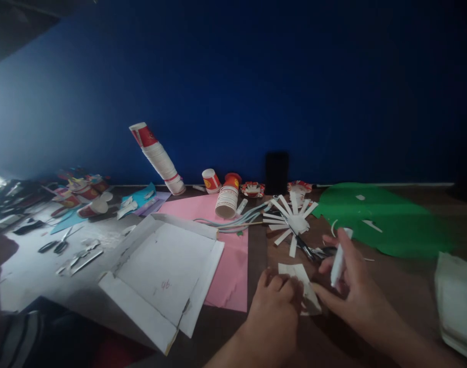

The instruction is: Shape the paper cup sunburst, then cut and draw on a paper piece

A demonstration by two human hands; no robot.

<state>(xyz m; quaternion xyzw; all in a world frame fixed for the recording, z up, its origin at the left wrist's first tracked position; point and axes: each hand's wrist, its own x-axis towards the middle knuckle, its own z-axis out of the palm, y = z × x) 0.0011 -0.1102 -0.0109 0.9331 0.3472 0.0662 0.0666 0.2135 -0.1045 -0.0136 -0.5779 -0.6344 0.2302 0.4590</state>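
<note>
A small piece of white paper (310, 292) lies on the brown table in front of me. My left hand (275, 312) rests over its left part, with fingers curled down and gripping it. In my right hand (352, 291) is a white tube (341, 260), slanted between the fingers and palm. The right thumb reaches to the paper's right edge. Just beyond the hands is a pair of scissors (305, 248), with its handles near my right fingers. Behind the scissors, a cut paper cup (298, 224) is spread flat, its white strips fanned out.
A shallow open cardboard box (168, 260) sits left, partly over pink paper (233, 276). Green paper (394, 225) lies at right. A tall leaning stack of cups (159, 158) stands near the blue wall (233, 76). Other scissors (59, 244) lie left, near another person's arm (1, 255).
</note>
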